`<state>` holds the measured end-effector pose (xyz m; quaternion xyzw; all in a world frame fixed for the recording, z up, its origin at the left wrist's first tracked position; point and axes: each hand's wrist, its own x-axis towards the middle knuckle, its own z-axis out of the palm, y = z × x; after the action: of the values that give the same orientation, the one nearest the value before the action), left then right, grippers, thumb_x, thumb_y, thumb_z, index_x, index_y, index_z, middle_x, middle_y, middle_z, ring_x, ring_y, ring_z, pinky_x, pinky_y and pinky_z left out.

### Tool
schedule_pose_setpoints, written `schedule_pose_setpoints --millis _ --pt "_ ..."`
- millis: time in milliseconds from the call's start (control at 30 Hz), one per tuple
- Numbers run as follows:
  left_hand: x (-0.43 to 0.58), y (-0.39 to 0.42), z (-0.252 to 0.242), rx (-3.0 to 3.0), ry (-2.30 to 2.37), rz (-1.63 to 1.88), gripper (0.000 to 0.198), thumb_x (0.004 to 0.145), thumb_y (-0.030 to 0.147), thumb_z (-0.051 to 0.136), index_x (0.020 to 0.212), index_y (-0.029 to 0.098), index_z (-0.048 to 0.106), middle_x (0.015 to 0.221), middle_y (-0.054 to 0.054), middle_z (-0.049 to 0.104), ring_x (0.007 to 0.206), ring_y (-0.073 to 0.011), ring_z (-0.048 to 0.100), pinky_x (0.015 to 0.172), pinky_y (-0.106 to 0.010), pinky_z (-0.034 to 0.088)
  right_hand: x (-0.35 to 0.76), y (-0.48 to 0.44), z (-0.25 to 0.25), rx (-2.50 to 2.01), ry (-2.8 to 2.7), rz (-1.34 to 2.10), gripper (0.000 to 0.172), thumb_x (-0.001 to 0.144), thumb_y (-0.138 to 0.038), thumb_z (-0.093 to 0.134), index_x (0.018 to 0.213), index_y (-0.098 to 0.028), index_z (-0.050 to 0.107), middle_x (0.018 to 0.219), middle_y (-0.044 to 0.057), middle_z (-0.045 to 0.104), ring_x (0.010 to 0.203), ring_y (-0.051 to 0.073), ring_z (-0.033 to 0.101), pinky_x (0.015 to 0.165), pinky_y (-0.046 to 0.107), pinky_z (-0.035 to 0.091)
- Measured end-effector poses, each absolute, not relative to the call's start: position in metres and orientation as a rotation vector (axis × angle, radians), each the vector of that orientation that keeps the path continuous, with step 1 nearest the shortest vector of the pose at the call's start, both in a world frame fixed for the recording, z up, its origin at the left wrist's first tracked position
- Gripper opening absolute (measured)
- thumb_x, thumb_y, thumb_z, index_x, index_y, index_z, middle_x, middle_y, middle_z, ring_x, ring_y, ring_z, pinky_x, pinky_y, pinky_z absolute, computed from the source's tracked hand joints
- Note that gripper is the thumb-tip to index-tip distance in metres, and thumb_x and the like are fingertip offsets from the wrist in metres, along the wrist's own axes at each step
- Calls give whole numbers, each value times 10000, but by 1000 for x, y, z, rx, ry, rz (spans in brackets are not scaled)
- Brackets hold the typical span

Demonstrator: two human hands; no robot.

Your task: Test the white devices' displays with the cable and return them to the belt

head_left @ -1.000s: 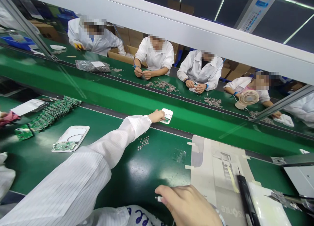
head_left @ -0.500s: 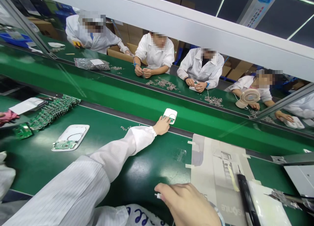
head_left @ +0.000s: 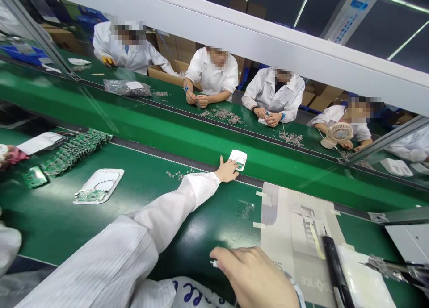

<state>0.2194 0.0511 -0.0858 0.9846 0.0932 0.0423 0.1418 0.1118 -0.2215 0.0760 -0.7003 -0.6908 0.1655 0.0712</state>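
Observation:
My left hand (head_left: 228,171) is stretched far forward over the green conveyor belt (head_left: 187,149). Its fingers are spread, and their tips touch or cover the near edge of a white plastic cover (head_left: 238,156) with a small green circuit board and a thin wire in it. My right hand (head_left: 256,274), low in front of me, is closed with thumb and fingers together. A small white piece with a metal tip (head_left: 214,264) sticks out from its grip; the rest is hidden. To the left lies a second white cover (head_left: 112,178) with a circuit board (head_left: 90,195) and a wire.
A row of green circuit boards (head_left: 75,151) stands at the left, near another person's pink-gloved hand (head_left: 15,156). Small parts (head_left: 177,174) lie by the belt. On the right are a taped cardboard sheet (head_left: 284,241) and a black electric screwdriver (head_left: 335,268). Several people sit opposite.
The white cover on the belt and my left hand have shifted a little right. My left thumb now stands away from the cover. My right hand has hardly moved.

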Motion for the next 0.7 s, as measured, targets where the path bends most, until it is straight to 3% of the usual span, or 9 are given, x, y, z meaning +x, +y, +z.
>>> schedule_pose_setpoints --millis 167,367,700 --pt "231 67 -79 2845 289 150 392 884 332 600 1244 184 545 1446 -108 370 1349 -340 286 1090 -613 214 110 -225 78 -2139 -2089 443 301 865 -87 493 1116 -252 484 807 -38 717 686 190 685 524 299 320" --pt "239 78 -78 2798 294 168 440 890 365 595 1271 165 503 1330 -118 475 1169 -288 493 1002 -540 382 108 -229 80 -2121 -2120 432 239 878 -133 506 1087 -248 494 790 -43 713 669 182 685 502 298 310" --pt "251 52 -71 2688 261 243 345 901 337 587 1188 149 547 1215 -104 543 1045 -241 560 881 -447 489 108 -232 84 -2159 -2089 407 194 874 -137 510 1027 -255 499 741 -58 697 625 169 665 482 299 274"
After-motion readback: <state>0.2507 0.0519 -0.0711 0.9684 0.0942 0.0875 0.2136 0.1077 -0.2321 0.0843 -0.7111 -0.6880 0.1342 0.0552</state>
